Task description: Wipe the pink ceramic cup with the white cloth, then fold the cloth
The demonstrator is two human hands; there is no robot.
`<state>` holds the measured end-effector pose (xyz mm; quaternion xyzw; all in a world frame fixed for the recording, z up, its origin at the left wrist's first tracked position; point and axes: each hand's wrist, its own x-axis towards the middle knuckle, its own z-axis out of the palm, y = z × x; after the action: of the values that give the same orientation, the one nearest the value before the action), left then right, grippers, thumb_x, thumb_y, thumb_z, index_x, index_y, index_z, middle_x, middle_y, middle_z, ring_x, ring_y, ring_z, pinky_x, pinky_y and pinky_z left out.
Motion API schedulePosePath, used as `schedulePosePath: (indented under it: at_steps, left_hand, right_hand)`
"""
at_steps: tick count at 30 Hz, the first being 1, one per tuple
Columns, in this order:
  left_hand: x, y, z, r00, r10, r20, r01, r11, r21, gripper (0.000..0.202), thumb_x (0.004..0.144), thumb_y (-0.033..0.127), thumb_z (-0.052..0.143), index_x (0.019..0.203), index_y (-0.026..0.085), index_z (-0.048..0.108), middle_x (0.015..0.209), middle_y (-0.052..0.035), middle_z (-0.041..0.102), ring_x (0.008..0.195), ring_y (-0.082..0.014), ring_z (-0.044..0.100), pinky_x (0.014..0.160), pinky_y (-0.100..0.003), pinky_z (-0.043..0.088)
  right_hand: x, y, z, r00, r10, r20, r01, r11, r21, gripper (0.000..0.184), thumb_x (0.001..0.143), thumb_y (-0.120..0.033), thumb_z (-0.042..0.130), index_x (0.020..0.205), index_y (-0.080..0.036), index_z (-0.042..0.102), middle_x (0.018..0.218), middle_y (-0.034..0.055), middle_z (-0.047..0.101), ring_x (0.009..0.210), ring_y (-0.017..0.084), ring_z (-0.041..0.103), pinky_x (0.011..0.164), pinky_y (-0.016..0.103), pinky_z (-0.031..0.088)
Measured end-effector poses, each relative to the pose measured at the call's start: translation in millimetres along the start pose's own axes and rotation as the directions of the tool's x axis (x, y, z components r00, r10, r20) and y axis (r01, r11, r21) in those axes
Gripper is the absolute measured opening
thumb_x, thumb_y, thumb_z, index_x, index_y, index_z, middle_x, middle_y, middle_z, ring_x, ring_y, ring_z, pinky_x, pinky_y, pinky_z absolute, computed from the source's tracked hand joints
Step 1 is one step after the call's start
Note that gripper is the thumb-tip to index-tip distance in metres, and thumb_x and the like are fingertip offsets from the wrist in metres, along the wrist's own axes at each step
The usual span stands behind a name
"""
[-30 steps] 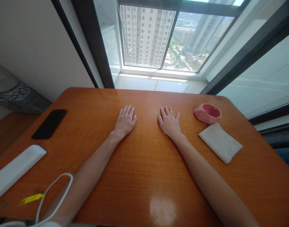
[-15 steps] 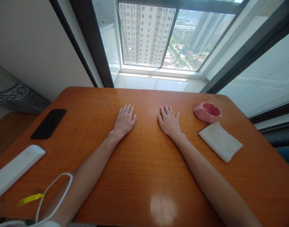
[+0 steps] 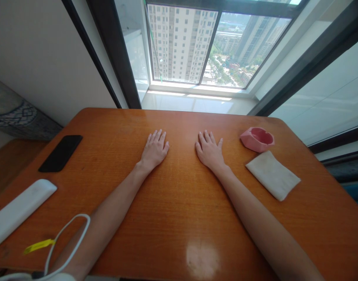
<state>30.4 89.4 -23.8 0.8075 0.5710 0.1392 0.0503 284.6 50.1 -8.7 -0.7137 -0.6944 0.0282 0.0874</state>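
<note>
My left hand lies flat, palm down, on the orange wooden table, fingers stretched out and holding nothing. A short gap to its right, my right hand rests the same way, open and empty. A pink ashtray sits a little to the right of my right hand. Just in front of the ashtray lies a folded white cloth. Neither hand touches them.
A black phone lies flat at the table's left side. A long white bar-shaped object lies nearer the left front edge, with a white cable loop and a yellow tag. Large windows stand beyond the far edge.
</note>
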Motion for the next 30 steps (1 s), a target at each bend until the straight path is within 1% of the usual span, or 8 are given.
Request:
schedulePosePath:
  at_steps: [2,7,13,19,26,30]
  left_hand:
    - [0.0,-0.3,0.4,1.0,0.001,-0.001,-0.001,1.0,-0.004,0.065,0.113,0.037,0.038,0.168,0.005,0.049,0.181,-0.0197,0.043,0.171,-0.0375,0.038,0.144,-0.056,0.028]
    - [-0.1,-1.1,1.8,1.0,0.0,-0.019,0.0,1.0,-0.001,0.063,0.113,0.038,0.039,0.168,0.009,0.05,0.181,-0.0179,0.044,0.171,-0.0359,0.039,0.144,-0.054,0.029]
    - [-0.1,-1.7,2.8,1.0,-0.006,-0.017,0.006,1.0,-0.001,0.063,0.114,0.038,0.038,0.168,0.009,0.049,0.181,-0.0173,0.044,0.171,-0.0351,0.039,0.145,-0.053,0.027]
    - [0.1,-1.6,2.2,1.0,-0.001,-0.009,0.001,1.0,-0.005,0.065,0.113,0.038,0.037,0.168,0.006,0.049,0.181,-0.0189,0.043,0.171,-0.0372,0.038,0.144,-0.055,0.027]
    - [0.3,-0.9,1.0,1.0,0.003,-0.007,-0.003,1.0,-0.006,0.064,0.113,0.038,0.037,0.167,0.006,0.05,0.181,-0.0192,0.043,0.171,-0.0367,0.038,0.144,-0.055,0.027]
    - [0.6,-1.1,0.8,1.0,0.001,-0.002,-0.001,1.0,-0.007,0.064,0.113,0.038,0.038,0.168,0.007,0.05,0.181,-0.0189,0.042,0.172,-0.0362,0.038,0.145,-0.055,0.027]
  right_hand:
    - [0.2,0.1,0.2,1.0,0.001,-0.002,-0.001,1.0,0.005,0.066,0.116,-0.042,0.025,0.175,-0.015,0.039,0.186,0.0186,0.033,0.174,0.04,0.026,0.134,0.085,0.015]
    - [0.5,0.3,0.4,1.0,0.003,0.0,-0.003,1.0,0.003,0.066,0.116,-0.042,0.025,0.175,-0.015,0.039,0.186,0.0185,0.033,0.174,0.04,0.026,0.134,0.085,0.015]
    - [0.6,0.7,0.7,1.0,0.002,0.005,-0.002,1.0,-0.012,0.066,0.116,-0.042,0.024,0.176,-0.016,0.038,0.186,0.0191,0.032,0.174,0.04,0.026,0.133,0.085,0.016]
    - [1.1,1.1,1.6,1.0,0.004,0.002,-0.004,1.0,0.003,0.067,0.116,-0.043,0.025,0.175,-0.016,0.038,0.186,0.0188,0.033,0.174,0.04,0.026,0.133,0.085,0.015]
    - [1.4,1.8,2.1,1.0,0.0,0.007,0.0,1.0,-0.022,0.067,0.116,-0.043,0.023,0.176,-0.015,0.037,0.187,0.019,0.031,0.174,0.04,0.027,0.133,0.085,0.016]
    - [1.4,2.8,3.5,1.0,-0.002,-0.002,0.002,1.0,0.003,0.067,0.116,-0.043,0.025,0.175,-0.016,0.038,0.186,0.0186,0.032,0.174,0.041,0.026,0.133,0.086,0.015]
